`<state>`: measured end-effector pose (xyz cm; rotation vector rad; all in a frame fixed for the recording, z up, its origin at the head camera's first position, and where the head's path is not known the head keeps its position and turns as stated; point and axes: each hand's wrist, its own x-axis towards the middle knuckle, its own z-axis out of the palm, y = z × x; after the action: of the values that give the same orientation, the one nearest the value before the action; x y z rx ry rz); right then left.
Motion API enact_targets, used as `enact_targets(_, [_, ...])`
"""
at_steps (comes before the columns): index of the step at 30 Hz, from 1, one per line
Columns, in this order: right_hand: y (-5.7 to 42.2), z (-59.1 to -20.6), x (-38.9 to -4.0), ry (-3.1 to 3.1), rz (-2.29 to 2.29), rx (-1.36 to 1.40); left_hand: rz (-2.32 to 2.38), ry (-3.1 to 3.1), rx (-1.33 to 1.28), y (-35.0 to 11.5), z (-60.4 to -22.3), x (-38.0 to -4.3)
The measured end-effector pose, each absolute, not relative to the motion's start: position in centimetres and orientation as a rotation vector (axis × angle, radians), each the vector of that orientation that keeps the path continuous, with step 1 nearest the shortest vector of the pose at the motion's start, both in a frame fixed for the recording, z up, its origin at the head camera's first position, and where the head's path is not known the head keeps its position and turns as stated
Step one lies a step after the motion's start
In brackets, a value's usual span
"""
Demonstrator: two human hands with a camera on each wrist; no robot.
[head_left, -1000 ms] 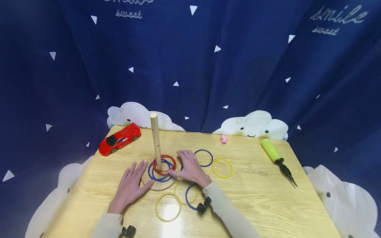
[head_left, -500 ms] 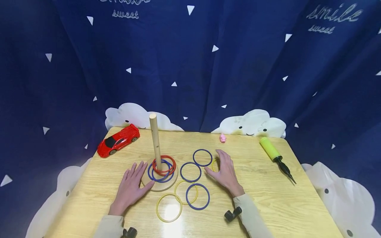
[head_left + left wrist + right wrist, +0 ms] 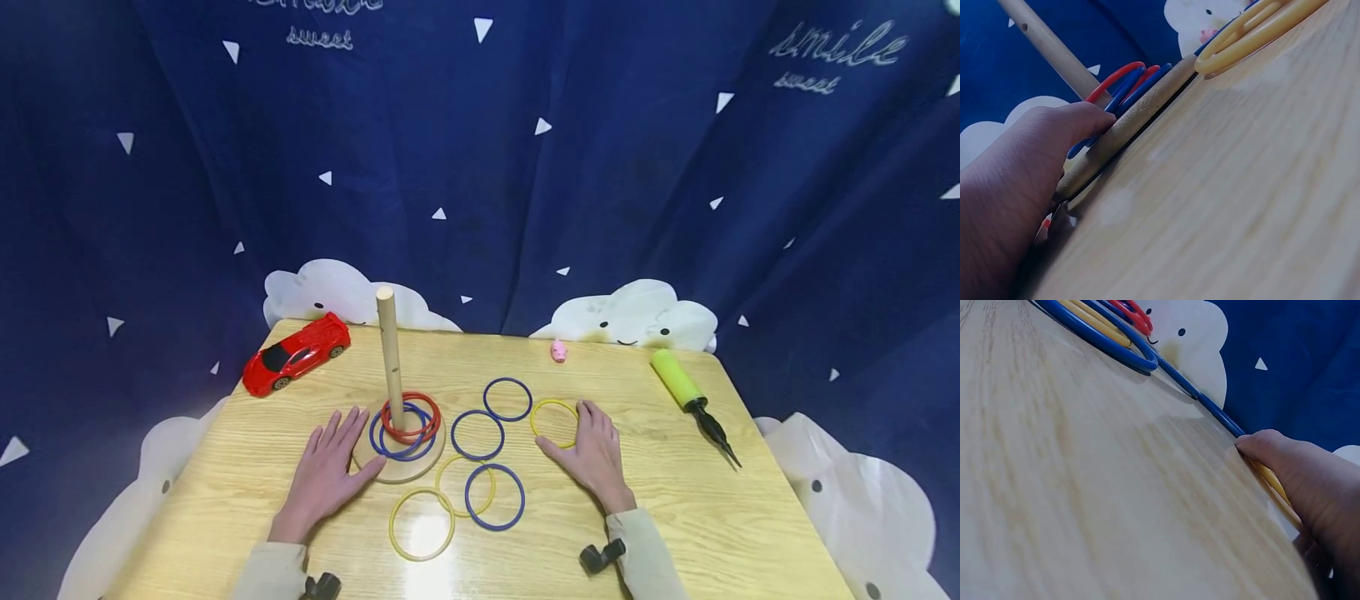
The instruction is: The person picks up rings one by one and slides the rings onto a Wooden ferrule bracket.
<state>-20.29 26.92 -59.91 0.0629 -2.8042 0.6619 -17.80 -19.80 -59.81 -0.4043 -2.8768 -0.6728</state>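
A wooden peg (image 3: 391, 358) rises from a round wooden base (image 3: 397, 472). Red rings (image 3: 439, 417) and blue rings (image 3: 372, 442) lie around its foot. My left hand (image 3: 322, 479) rests flat at the base's left side, fingers spread; in the left wrist view its thumb (image 3: 1088, 119) lies over the base's edge. On the right, my right hand (image 3: 596, 454) is at a yellow ring (image 3: 534, 417) lying on the table. Its thumb and fingers stand apart around the ring's lower right side. In the right wrist view, the thumb (image 3: 1266, 447) overlaps that ring.
Three loose blue rings, such as this blue ring (image 3: 503, 435), and two more yellow rings, one a yellow ring (image 3: 422, 558), lie between the hands. A red toy car (image 3: 297, 354), pink pig (image 3: 558, 351) and green hand pump (image 3: 677, 380) sit farther back. A blue curtain (image 3: 480, 167) hangs behind.
My right hand has moved right, from beside the peg's base to the yellow ring, uncovering a blue ring. My left hand has stayed at the base.
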Motion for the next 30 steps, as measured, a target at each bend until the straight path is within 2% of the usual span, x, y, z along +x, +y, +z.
enact_targets(30, [26.75,-59.79,-20.30,-2.641,0.635,0.073,-0.678,-2.844,-0.416,-19.78,-59.84,-17.66])
